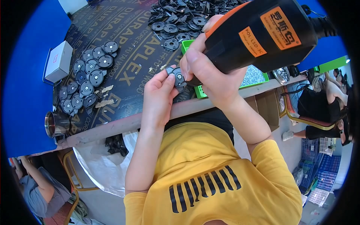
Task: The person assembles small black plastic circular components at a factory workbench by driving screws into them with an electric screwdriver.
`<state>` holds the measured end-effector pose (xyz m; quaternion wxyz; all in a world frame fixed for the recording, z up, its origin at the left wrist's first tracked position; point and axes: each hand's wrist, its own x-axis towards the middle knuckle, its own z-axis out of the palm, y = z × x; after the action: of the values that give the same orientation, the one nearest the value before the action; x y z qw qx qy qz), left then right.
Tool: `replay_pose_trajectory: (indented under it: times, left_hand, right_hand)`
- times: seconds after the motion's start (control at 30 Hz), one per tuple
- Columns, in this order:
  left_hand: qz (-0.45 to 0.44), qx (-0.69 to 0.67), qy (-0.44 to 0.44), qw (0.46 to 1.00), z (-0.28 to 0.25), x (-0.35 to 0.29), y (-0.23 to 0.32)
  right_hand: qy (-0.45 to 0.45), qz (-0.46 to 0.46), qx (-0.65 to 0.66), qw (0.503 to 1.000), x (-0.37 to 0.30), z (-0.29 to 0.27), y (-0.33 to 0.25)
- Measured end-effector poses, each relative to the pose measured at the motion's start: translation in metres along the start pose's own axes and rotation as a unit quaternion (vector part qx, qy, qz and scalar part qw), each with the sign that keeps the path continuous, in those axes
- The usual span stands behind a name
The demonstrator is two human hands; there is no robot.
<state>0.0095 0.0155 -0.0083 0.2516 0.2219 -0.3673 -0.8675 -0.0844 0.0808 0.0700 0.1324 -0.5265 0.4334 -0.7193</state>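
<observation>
A black and orange electric screwdriver (pixel 225 50) is gripped by my right hand (pixel 219 82), with my fingers wrapped round its narrower front end. Its cable leaves the wide end at upper right. Between the thumb and fingers of my left hand (pixel 156 93) is a round black plastic part (pixel 179 75) with a metallic centre, held near the table's front edge. The screwdriver's front end is beside this part; its tip is largely hidden by my right hand, so contact cannot be made out.
Several similar round parts (pixel 86 88) lie grouped at left. A heap of black pieces (pixel 183 11) is at the back. A green tray (pixel 264 79) holds small metal pieces. A white box (pixel 59 62), metal cup (pixel 56 125) and metal bowl (pixel 282 75) stand around. People sit at both sides.
</observation>
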Motion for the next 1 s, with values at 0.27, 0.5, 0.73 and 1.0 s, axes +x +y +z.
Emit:
replay_pose_trajectory:
  times: [0.27, 0.5, 0.73, 1.0]
  left_hand:
    - [0.010, 0.008, 0.015, 1.000, 0.003, -0.002, 0.002]
    - [0.009, 0.001, 0.006, 1.000, 0.003, 0.000, 0.000]
    - [-0.017, 0.029, 0.004, 0.999, -0.001, 0.002, -0.001]
    - [-0.017, 0.024, 0.013, 0.999, 0.000, 0.002, -0.001]
  right_hand:
    - [-0.037, -0.032, -0.034, 0.998, 0.000, 0.000, 0.003]
    - [-0.037, -0.020, -0.039, 0.998, -0.010, -0.002, 0.003]
    - [-0.041, -0.042, -0.049, 0.997, -0.014, -0.005, 0.010]
    - [-0.047, -0.031, -0.050, 0.997, -0.016, -0.004, 0.011]
